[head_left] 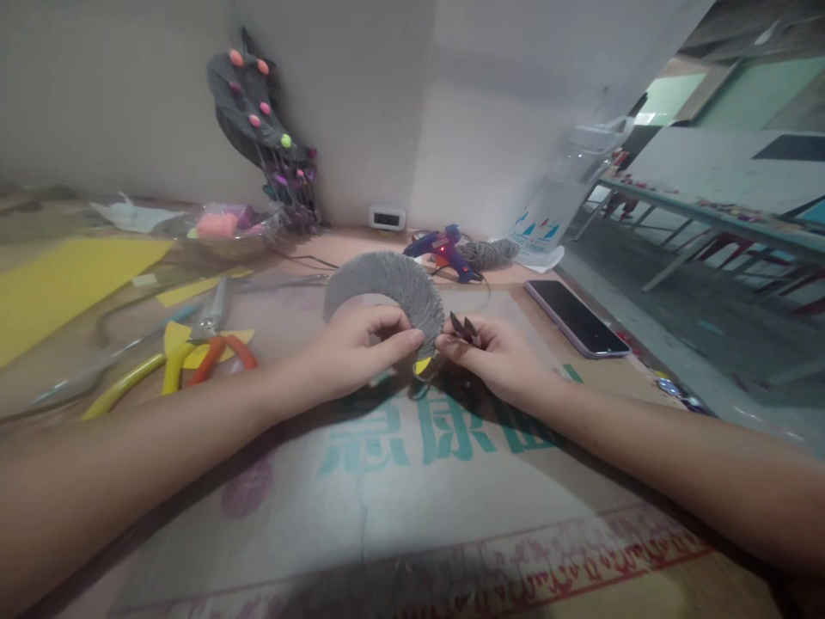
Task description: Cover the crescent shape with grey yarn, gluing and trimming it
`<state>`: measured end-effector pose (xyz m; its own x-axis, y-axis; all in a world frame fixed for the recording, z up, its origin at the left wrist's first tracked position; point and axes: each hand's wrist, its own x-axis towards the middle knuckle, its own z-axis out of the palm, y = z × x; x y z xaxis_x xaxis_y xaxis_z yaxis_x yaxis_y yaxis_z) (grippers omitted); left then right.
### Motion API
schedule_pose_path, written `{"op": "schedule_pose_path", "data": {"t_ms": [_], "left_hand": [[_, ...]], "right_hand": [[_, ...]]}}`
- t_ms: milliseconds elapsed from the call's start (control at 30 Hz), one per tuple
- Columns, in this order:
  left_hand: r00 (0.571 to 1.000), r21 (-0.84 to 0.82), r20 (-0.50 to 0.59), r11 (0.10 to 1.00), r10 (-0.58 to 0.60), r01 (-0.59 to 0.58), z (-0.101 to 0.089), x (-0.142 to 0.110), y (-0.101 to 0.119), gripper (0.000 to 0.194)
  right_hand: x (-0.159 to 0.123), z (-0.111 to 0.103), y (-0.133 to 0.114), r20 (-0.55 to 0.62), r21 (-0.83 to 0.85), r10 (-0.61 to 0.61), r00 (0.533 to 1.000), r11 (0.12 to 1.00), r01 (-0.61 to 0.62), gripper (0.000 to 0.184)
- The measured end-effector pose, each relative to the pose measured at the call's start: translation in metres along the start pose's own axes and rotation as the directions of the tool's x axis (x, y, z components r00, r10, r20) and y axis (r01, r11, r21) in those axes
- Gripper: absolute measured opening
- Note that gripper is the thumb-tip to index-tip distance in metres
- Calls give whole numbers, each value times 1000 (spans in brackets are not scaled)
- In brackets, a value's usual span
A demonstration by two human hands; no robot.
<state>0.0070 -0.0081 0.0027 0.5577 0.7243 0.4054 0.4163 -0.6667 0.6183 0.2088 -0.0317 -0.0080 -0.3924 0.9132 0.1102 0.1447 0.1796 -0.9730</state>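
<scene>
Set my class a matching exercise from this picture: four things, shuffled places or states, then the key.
1. Grey yarn-covered curved piece
2. Black-screened, purple-edged phone
3. Blue plastic glue gun
4. Small white rectangular display

A. Closest to the wall
B. Farthest right
C. In the left hand
D. Red light showing

Pairs: 1C; 2B; 3D; 4A

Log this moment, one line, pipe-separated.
left hand: holds grey crescent | right hand: at crescent's edge, dark blades in grip | behind crescent: glue gun, red light on | right: phone, screen dark
</scene>
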Motion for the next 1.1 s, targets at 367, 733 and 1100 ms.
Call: {"op": "schedule_pose_path", "data": {"t_ms": [367,733,1100], "left_hand": [[998,1,0,998,-57,57,-2,-1,1,33],[997,-5,20,997,-79,79,1,-1,-1,34],[985,-136,2,976,-171,170,0,-2,-2,33]], "right_hand": [[2,3,-6,-14,-9,25,1000,1000,-25,34],[-2,2,-4,6,-109,18,1000,994,-17,35],[-8,-26,-12,170,-690,-429,887,591,418,34]]}}
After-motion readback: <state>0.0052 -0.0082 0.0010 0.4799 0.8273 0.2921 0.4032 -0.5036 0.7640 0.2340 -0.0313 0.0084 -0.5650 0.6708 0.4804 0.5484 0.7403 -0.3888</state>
